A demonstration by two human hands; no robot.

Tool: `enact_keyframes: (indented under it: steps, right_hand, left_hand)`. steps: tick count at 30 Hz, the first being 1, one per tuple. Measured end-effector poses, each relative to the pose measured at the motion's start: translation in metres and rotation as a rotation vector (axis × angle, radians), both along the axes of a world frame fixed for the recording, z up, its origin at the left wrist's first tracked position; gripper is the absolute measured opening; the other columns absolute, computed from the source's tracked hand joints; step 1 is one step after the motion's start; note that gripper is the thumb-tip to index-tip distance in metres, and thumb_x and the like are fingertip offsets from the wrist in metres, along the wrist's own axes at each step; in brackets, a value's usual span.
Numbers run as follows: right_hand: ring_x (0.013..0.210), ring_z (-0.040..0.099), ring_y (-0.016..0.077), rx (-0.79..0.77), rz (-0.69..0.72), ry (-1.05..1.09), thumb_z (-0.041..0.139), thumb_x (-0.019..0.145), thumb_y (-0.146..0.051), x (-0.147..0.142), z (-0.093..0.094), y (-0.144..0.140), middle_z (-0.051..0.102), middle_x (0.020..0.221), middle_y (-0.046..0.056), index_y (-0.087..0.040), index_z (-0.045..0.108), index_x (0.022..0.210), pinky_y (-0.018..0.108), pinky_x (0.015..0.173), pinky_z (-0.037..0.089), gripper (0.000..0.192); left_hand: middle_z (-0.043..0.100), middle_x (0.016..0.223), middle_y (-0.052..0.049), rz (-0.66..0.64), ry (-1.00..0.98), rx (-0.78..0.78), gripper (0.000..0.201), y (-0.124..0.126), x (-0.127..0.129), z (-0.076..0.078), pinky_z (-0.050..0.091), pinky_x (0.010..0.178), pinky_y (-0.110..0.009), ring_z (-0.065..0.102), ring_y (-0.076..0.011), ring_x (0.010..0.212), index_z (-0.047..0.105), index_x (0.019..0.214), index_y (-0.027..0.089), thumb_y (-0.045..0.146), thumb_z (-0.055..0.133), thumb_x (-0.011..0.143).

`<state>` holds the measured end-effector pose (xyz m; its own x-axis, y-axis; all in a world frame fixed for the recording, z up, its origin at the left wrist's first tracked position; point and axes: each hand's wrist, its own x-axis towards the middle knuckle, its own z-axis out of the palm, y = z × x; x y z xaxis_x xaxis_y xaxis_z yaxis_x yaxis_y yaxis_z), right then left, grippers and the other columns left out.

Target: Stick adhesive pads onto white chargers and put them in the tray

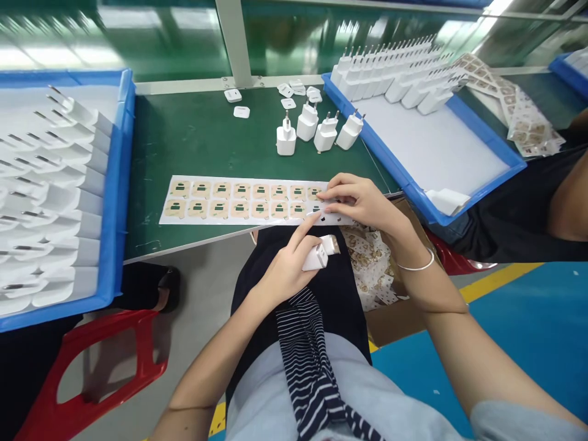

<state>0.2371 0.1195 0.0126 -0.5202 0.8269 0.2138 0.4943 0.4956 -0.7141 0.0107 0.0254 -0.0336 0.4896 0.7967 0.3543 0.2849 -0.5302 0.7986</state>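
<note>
My left hand [287,269] is closed around a white plug charger [316,257], held over my lap just off the table's front edge. Its index finger stretches up to the right part of a long sheet of stickers [271,182]. The sheet carries two rows of tan stickers with dark green centres. My right hand [361,199] rests at the sheet's right end, thumb and index finger together at a sticker [315,208]. Fingers partly cover that sticker, so how far it is lifted cannot be seen. Several white chargers [285,138] stand prongs up behind the sheet.
Small white caps [241,112] lie toward the back of the green table [197,141]. Blue trays of chargers flank me, one left [117,184] and one right [482,156]. Below right, a cardboard box [399,324] holds used backing sheets. Another person's arm [569,202] is at right.
</note>
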Motion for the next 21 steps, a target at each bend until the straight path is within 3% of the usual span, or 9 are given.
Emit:
enact_keyframes:
  steps: [4, 9, 14, 21]
  right_hand:
    - [0.079, 0.06, 0.0176, 0.037, -0.038, -0.017, 0.073, 0.09, -0.025, -0.003, -0.002, -0.017, 0.066, 0.1, 0.006, -0.024, 0.079, 0.105, 0.034, 0.068, 0.05, 0.016]
    - [0.071, 0.053, 0.0155, 0.089, -0.159, -0.017, 0.069, 0.088, -0.016, -0.012, -0.005, -0.026, 0.065, 0.09, 0.005, -0.021, 0.075, 0.092, 0.032, 0.064, 0.044, 0.009]
    - [0.065, 0.048, 0.0127, -0.026, -0.219, -0.025, 0.07, 0.084, -0.014, -0.017, 0.003, -0.021, 0.064, 0.079, 0.001, -0.019, 0.072, 0.081, 0.029, 0.062, 0.038, 0.006]
    - [0.064, 0.051, 0.012, -0.21, -0.293, 0.055, 0.071, 0.081, -0.02, -0.02, 0.011, -0.015, 0.067, 0.073, 0.001, -0.017, 0.073, 0.074, 0.029, 0.061, 0.037, 0.008]
  left_hand:
    - [0.035, 0.166, -0.02, 0.067, 0.212, 0.1, 0.035, -0.001, 0.0, -0.012, 0.063, 0.086, -0.04, 0.067, -0.0342, 0.126, 0.054, 0.119, 0.02, 0.006, 0.056, 0.087]
    - [0.041, 0.163, -0.019, 0.102, 0.286, 0.271, 0.041, 0.003, -0.001, -0.022, 0.062, 0.083, -0.039, 0.074, -0.0297, 0.108, 0.053, 0.121, 0.018, 0.002, 0.048, 0.084]
    - [0.048, 0.158, -0.019, 0.129, 0.336, 0.387, 0.035, 0.01, -0.002, -0.023, 0.061, 0.084, -0.039, 0.073, -0.0291, 0.11, 0.053, 0.122, 0.016, 0.005, 0.042, 0.09]
    - [0.054, 0.153, -0.022, 0.169, 0.398, 0.447, 0.036, 0.01, 0.0, -0.025, 0.062, 0.079, -0.04, 0.075, -0.0283, 0.103, 0.051, 0.124, 0.014, 0.005, 0.039, 0.092]
